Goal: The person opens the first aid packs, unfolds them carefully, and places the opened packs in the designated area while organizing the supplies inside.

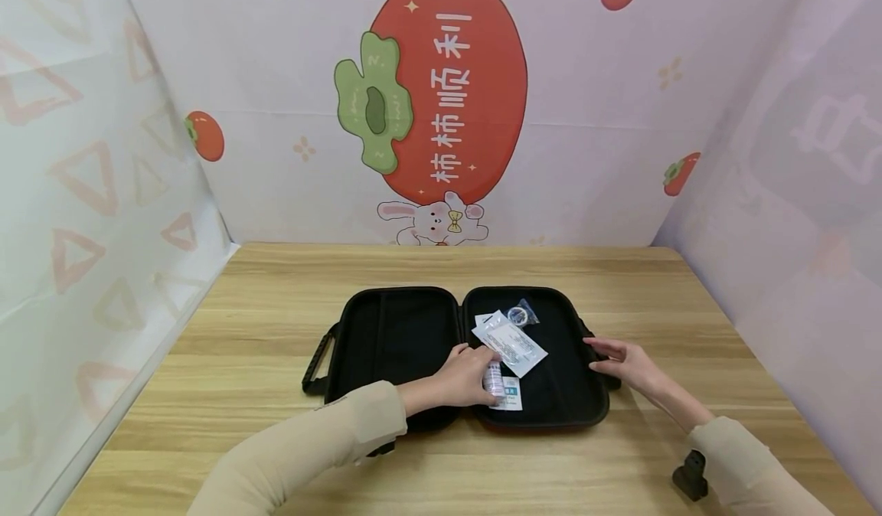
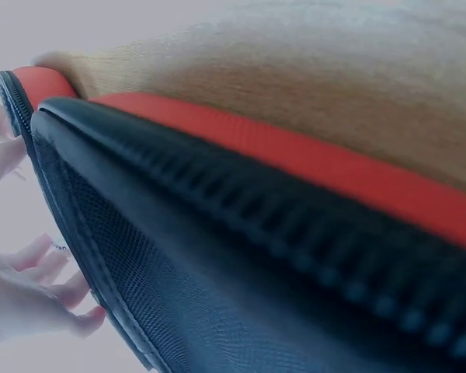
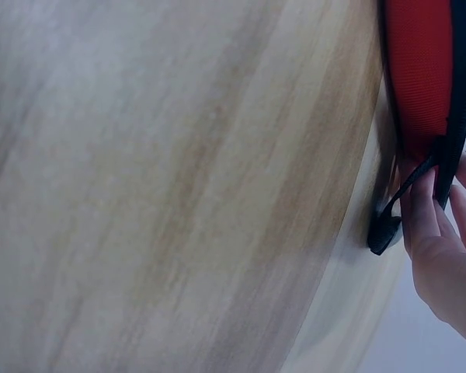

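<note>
An unzipped case, black inside and red outside, lies spread flat on the table. My left hand reaches over its middle and grips a small white printed cylinder above the right half. Under and beside it are a white packet with a teal label, a larger silvery-white sachet and a clear bag with a white ring-shaped roll. At the right side, my right hand holds the case's rim, fingers on either side of the zipped edge.
A black handle sticks out on the case's left side. Near the right forearm, a small black clip-like object stands on the wooden table. Printed cloth walls enclose the table at the back and sides.
</note>
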`<state>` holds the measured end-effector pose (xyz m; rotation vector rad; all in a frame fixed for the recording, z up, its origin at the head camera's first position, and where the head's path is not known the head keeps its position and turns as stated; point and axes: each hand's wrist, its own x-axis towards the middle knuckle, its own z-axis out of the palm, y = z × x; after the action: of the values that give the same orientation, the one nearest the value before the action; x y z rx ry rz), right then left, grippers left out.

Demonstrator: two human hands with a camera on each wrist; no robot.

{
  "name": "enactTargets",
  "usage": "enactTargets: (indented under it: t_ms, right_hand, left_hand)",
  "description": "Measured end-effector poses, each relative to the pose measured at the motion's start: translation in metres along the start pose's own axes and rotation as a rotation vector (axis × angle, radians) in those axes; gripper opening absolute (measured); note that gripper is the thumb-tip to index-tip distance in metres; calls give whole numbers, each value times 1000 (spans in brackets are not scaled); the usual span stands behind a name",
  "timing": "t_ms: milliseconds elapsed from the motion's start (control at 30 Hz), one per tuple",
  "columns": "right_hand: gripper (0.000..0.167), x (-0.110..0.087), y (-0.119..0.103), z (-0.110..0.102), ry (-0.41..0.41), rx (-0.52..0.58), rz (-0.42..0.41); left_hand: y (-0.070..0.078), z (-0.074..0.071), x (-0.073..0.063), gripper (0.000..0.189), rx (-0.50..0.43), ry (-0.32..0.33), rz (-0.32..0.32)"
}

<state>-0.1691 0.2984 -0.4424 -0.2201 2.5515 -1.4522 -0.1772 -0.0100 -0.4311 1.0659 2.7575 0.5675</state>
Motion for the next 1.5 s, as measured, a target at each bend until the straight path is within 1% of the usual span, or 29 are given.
enactTargets:
  t_ms: [167,300,367,600,833,967,1033,1200,1367,1500]
  right_hand:
    - [50,0,1,0,4,4,-3]
    - [50,0,1,0,3,-2,-2]
    - [50,0,2,0,1,-2,-4]
    - [50,1,4,0,2,0,-15]
    - [51,1,4,0,-1,1,-15]
    - [51,1,3,0,0,-1,-15]
    - [51,1,3,0,1,-1,-15]
    - [50,1,4,-1,-2,-3,-12]
    - [50,1,4,-1,-6,-6,-10]
    - [50,1,4,0,-11,3,-15]
  left_hand:
    - [-4,1,-2,55,-39,15,34]
    - [-7,2,-3,55,-67,39,48]
    - [-10,1,-3,55,-99,52,51]
    - [-14,-8,-10,56,-241,74,52]
    - [-18,-20,-17,55,-307,128,58]
    - [-25,-27,-20,55,-347,162,46]
    - [-30,-32,-22,54,-363,189,47]
    - [-41,-40,-28,54,-386,252,25]
    - [-51,-48,-35,56,-414,269,-29]
    - [-58,-53,-42,56,-433,277,-55]
